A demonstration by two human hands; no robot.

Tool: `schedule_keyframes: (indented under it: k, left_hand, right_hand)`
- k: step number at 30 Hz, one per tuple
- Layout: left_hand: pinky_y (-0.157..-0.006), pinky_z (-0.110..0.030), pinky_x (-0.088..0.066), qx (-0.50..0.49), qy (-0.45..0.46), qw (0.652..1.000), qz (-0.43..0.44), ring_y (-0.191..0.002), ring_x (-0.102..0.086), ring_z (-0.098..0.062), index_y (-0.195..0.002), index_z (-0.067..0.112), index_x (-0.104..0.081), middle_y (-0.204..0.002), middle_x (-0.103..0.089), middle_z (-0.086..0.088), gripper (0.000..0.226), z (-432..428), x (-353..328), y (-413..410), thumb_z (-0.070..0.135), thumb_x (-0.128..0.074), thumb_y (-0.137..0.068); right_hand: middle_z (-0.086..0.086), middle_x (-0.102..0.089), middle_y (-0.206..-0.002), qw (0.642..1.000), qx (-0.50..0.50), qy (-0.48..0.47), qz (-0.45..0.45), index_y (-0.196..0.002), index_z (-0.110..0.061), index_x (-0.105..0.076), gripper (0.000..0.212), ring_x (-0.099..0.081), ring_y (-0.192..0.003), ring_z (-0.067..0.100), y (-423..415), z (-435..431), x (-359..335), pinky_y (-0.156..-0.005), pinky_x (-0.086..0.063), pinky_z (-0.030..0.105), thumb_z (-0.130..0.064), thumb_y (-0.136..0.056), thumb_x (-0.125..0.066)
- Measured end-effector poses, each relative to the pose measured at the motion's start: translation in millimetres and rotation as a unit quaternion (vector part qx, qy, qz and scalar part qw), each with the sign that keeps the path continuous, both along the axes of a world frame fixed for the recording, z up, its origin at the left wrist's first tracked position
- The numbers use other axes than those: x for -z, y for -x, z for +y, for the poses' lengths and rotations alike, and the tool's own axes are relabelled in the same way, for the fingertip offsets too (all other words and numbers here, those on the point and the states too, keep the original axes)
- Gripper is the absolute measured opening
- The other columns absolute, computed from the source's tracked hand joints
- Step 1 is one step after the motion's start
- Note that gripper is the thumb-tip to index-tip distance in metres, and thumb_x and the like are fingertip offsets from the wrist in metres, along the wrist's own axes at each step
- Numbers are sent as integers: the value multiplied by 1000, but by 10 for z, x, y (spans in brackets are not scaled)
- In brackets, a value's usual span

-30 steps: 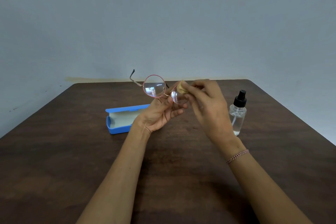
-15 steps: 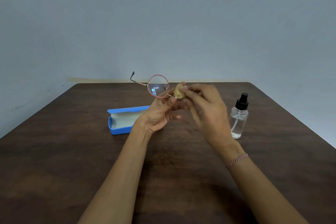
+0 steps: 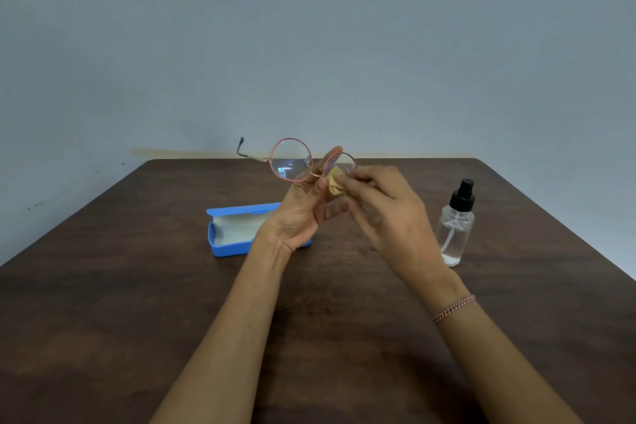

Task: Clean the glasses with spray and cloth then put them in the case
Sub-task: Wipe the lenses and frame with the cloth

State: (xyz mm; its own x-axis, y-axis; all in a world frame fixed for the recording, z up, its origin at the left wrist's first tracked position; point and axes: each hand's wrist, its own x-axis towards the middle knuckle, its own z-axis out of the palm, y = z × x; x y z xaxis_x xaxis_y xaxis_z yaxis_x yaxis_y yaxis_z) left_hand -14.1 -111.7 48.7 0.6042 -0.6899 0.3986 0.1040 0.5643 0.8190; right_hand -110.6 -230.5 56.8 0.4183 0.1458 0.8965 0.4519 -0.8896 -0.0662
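Round glasses [image 3: 290,160] with a thin pink-gold frame are held up above the table. My left hand [image 3: 303,213] pinches them at the bridge, thumb and forefinger around the frame. A small crumpled yellow cloth [image 3: 334,183] is pinched by my right hand [image 3: 385,213] against the lower part of the right lens. One temple arm sticks out to the left. The open blue case [image 3: 234,234] with a pale lining lies on the table behind my left wrist. A clear spray bottle [image 3: 456,227] with a black pump stands upright to the right of my right hand.
The dark brown wooden table [image 3: 137,303] ends at a far edge just behind the glasses and slants away on the right near the bottle. A plain grey wall rises behind it.
The glasses have tilted so that both lenses face me more. The cloth has slid down from the top of the right lens to its lower edge.
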Motion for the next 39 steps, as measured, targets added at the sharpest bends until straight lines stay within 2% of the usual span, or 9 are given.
schedule_keyframes:
  k: [6, 10, 12, 16, 23, 28, 32, 36, 39]
  left_hand:
    - [-76, -26, -56, -3, 9, 1000, 1, -98, -67, -12, -106, 36, -70, -104, -72, 1, 56, 7, -18, -1, 45, -85, -54]
    - [-74, -23, -56, -17, -7, 1000, 1, -92, -68, -8, -103, 37, -71, -98, -73, 6, 57, -38, 1, 16, 48, -87, -49]
    - [-75, -24, -57, -14, 4, 1000, 8, -92, -68, -10, -103, 36, -71, -99, -73, 1, 59, -18, 4, -5, 47, -88, -48]
    - [-76, -24, -55, 4, 39, 999, 31, -97, -68, -17, -106, 28, -71, -103, -72, -9, 57, 5, -14, -23, 38, -88, -52]
    - [-72, -18, -55, 13, 15, 999, 29, -87, -69, -7, -105, 29, -72, -95, -74, 2, 56, -39, 8, 13, 36, -89, -51]
    - [-75, -24, -56, 11, -9, 1000, 8, -86, -70, -13, -105, 31, -71, -98, -73, 2, 58, -56, 10, 31, 38, -88, -50]
    - [-74, -24, -55, 8, -43, 999, -12, -89, -69, -10, -107, 31, -70, -99, -73, 3, 57, -84, 27, 51, 40, -87, -53]
    - [-73, -24, -56, 9, -27, 1000, -3, -86, -69, -10, -104, 30, -72, -99, -73, 5, 56, -53, 31, 31, 38, -88, -51]
    - [-76, -26, -56, 12, -35, 999, -16, -86, -70, -15, -104, 30, -72, -93, -74, 1, 56, -75, 42, 39, 38, -88, -51]
  right_hand:
    - [8, -61, -98, 997, 61, -35, -11, -108, -2, -67, 27, -52, -92, 17, -3, -86, -28, -80, -41, 17, -5, -82, -67]
    - [9, -60, -103, 999, 8, -34, -5, -112, -1, -65, 28, -54, -96, 19, 4, 14, -2, -86, -46, 22, -11, -87, -59]
    - [8, -60, -104, 1000, -9, -10, 8, -112, -2, -65, 28, -55, -96, 20, 0, 32, 7, -87, -46, 24, -10, -85, -61]
    - [8, -61, -97, 999, 46, -27, 7, -108, -2, -67, 29, -53, -92, 17, -15, -47, 1, -83, -42, 17, -3, -79, -69]
    - [9, -61, -98, 1000, 23, -19, -1, -110, -2, -66, 26, -54, -91, 19, -18, 10, 6, -81, -46, 23, -8, -84, -64]
    - [10, -60, -99, 996, 68, -49, -12, -112, -3, -65, 28, -49, -93, 17, -13, -75, -14, -82, -38, 16, -10, -87, -55]
    - [8, -60, -104, 998, 31, -54, -15, -116, -4, -64, 31, -50, -98, 15, 3, 2, -8, -87, -40, 14, -10, -88, -53]
    - [2, -62, -100, 998, 47, -34, 0, -114, -10, -66, 29, -58, -92, 19, 9, -43, -11, -74, -49, 25, -14, -87, -57]
    - [4, -61, -96, 994, 57, -96, -9, -111, -8, -67, 27, -56, -90, 17, 8, -118, -25, -72, -48, 26, -11, -85, -62]
